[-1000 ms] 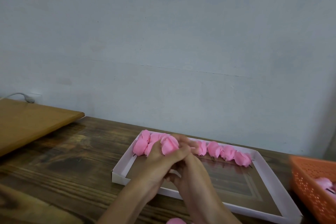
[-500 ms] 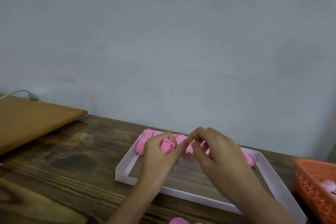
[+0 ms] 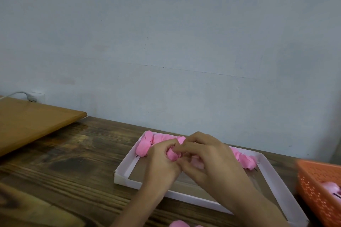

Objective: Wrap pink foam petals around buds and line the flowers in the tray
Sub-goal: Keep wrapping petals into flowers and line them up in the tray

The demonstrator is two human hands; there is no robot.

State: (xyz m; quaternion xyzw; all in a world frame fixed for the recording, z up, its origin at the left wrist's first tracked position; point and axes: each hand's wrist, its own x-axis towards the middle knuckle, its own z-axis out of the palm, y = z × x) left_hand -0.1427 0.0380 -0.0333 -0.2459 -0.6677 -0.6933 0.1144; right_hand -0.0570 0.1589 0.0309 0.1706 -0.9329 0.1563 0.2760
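At the near edge of the table [image 3: 73, 162] lies a loose pink foam piece [image 3: 178, 223]; just beyond, over the white tray [image 3: 127, 162], the left hand [image 3: 162, 160] curls round a half-made flower [image 3: 172, 154] while the right hand [image 3: 208, 158] pinches a petal against it; wrapping looks to be the step in hand; next, I judge, it must join the row of finished flowers [image 3: 145, 143] along the tray's far wall, set down gently lest petals spring loose.
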